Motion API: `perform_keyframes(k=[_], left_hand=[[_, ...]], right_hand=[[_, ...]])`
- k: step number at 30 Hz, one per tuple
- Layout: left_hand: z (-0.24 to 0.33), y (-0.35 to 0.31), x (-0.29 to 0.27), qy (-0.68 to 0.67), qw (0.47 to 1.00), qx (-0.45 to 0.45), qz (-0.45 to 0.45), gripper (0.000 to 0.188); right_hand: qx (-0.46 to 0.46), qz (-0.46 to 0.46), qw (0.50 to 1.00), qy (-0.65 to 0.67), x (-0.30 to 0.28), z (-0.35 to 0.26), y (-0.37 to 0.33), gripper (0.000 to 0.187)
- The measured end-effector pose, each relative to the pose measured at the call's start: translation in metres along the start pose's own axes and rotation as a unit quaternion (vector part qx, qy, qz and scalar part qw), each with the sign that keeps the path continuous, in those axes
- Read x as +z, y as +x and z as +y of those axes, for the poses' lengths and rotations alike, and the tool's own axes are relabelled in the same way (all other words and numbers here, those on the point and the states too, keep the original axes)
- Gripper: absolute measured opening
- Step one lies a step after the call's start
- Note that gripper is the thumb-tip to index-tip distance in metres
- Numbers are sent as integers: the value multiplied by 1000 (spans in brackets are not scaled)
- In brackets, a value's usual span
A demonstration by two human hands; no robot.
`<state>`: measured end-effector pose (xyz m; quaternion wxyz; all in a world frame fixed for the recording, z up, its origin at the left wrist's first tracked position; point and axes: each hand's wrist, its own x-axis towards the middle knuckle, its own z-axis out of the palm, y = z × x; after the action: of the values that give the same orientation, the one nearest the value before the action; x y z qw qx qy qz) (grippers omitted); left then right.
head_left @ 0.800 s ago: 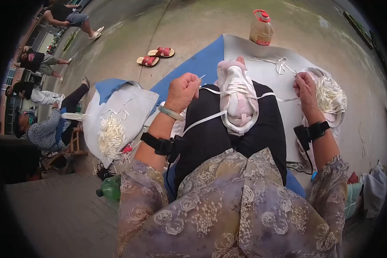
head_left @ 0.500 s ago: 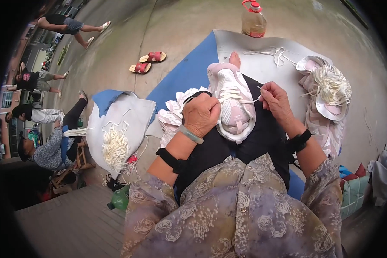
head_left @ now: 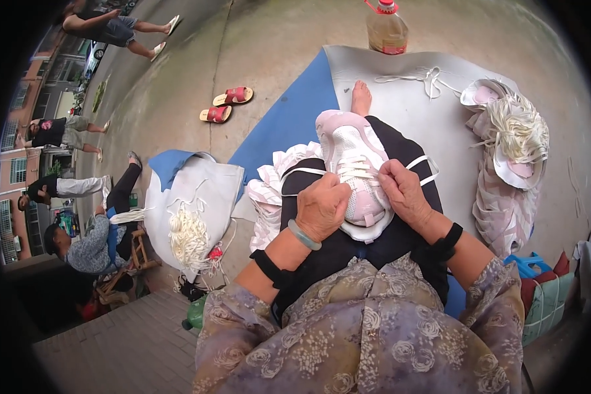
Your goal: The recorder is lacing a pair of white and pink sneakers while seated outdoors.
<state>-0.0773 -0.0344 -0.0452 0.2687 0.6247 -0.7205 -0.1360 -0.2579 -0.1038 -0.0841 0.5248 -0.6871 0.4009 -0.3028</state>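
Note:
On my lap lies a pale pink and white sneaker [head_left: 366, 209], its toe pointing away from me. A white shoelace [head_left: 429, 172] is threaded across its upper eyelets, and loose lengths of it loop out on both sides over my dark trousers. My left hand [head_left: 322, 207] is closed at the shoe's left eyelet edge, fingertips pinched on the lace. At the right edge my right hand [head_left: 407, 194] is also closed, thumb and forefinger pinching the lace close to the eyelets. The fingers hide the exact spots where the lace is gripped.
Beside my left leg lie more pink-white shoe uppers [head_left: 267, 203]. To the right stands a stack of similar uppers [head_left: 505, 220], topped by a bundle of white laces [head_left: 519, 128]. Another lace pile [head_left: 189, 236] rests on a grey-white sheet. Red slippers [head_left: 233, 96] and a bottle [head_left: 387, 29] lie beyond. A person sits left.
My right hand has moved left and down from the stretched lace end to the shoe's eyelets. The lace now loops out at right. My left hand has shifted slightly down.

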Motion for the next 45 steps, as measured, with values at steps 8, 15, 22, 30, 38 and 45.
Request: perform_keyframes(k=[8, 15, 22, 30, 38, 45], left_hand=[[-5, -3, 0, -50, 999, 6, 7, 8], [6, -5, -2, 4, 1000, -6, 29, 6], [14, 1, 2, 98, 995, -24, 5, 10], [4, 1, 8, 33, 999, -22, 8, 7], [-5, 0, 17, -30, 997, -67, 16, 6], [1, 3, 17, 10, 999, -41, -15, 10]], right_hand=[[11, 7, 999, 42, 3, 5, -3, 9], [127, 6, 967, 223, -4, 5, -5, 6], [41, 57, 990, 118, -8, 3, -11, 9], [-139, 29, 984, -110, -2, -23, -3, 21], [-213, -44, 944, -248, 4, -20, 1, 21], [-191, -15, 956, -223, 6, -20, 2, 20]])
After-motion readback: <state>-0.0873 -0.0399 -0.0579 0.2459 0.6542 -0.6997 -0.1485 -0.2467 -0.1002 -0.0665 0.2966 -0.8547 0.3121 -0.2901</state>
